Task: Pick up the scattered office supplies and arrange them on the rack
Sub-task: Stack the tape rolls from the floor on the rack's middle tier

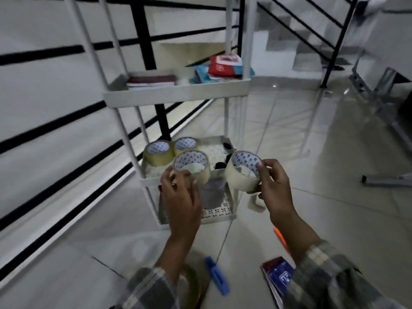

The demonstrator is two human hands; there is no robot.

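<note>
A white tiered rack (178, 94) stands on the tiled floor. Two clear tape rolls (158, 153) (186, 144) sit side by side at the back left of its middle shelf (214, 175). My left hand (180, 197) grips a third tape roll (192, 167) at the front edge of that shelf. Just right of the rack, my right hand (274, 188) holds a fourth tape roll (243, 172) in the air. Small black items (227, 146) lie on the shelf's right side.
Books (151, 80) and red and blue packets (223, 68) lie on the upper shelf. On the floor near me are a blue tool (217, 275), an orange pen (280, 238), a dark booklet (277, 275) and another tape roll (189, 284). A black railing runs along the left.
</note>
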